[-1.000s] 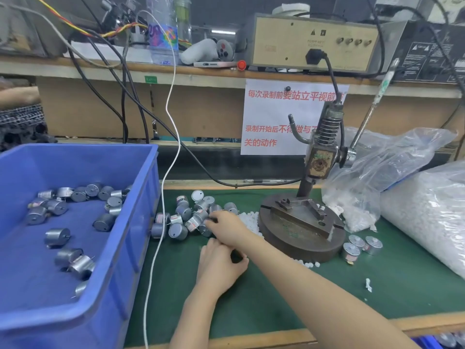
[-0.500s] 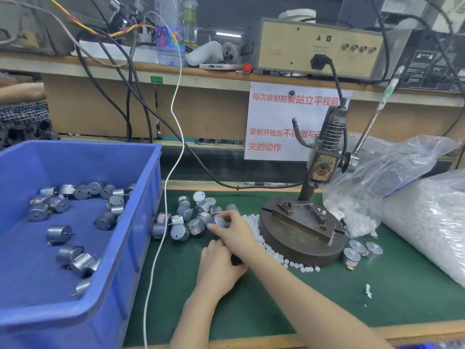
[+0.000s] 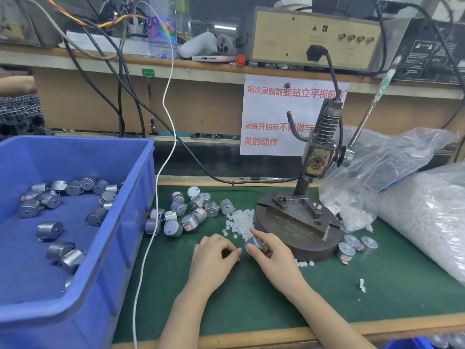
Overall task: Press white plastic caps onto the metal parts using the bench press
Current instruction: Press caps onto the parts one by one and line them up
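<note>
One of the white caps (image 3: 239, 221) could seat crooked or drop if the hands meet off-line, for the right hand (image 3: 274, 255) pinches a metal part (image 3: 254, 243) in narrow fingers just before the bench press (image 3: 297, 222), while the left hand (image 3: 212, 258) curls close beside it, its contents hidden.

Both forearms reach forward. Left grip (image 3: 214, 258) lies palm-down, fingers curled under, its inside hidden. Right grip (image 3: 273, 255) pinches a metal part (image 3: 254, 241) between thumb and forefinger.
</note>
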